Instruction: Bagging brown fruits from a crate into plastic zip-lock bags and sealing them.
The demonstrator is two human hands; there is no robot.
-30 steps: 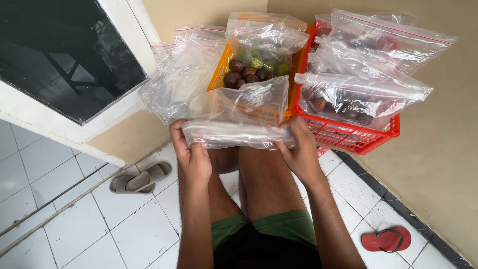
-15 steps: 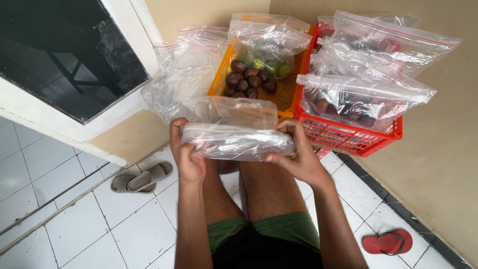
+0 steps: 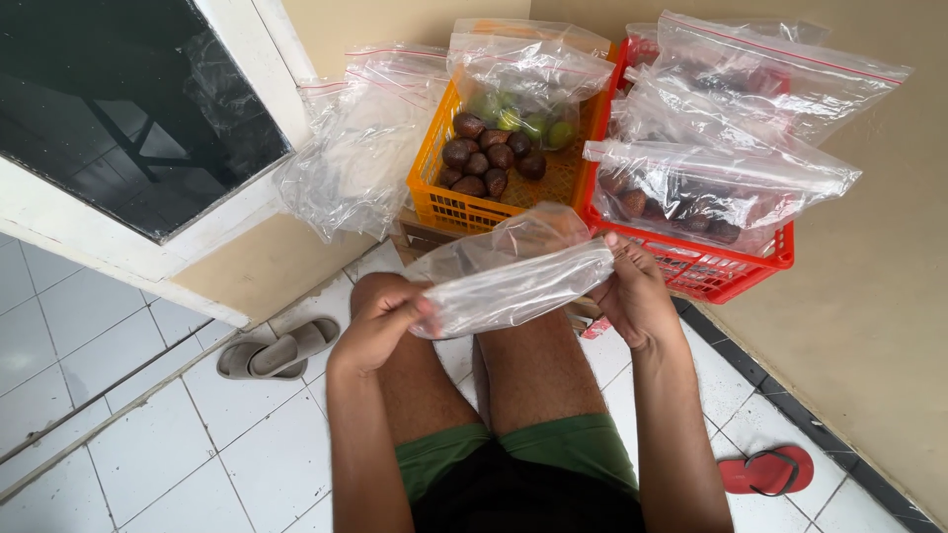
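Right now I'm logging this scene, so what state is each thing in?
clear plastic bag: empty, held stretched between both hands
left hand: gripping the bag's left end
right hand: gripping its right end
orange basket: holds loose dark fruit
red basket: holds filled bags
grey sandals: lying on the floor

Two baskets (one orange (image 3: 464,202), one red (image 3: 736,276)); two red sandals (image 3: 765,471); one grey (image 3: 276,350)
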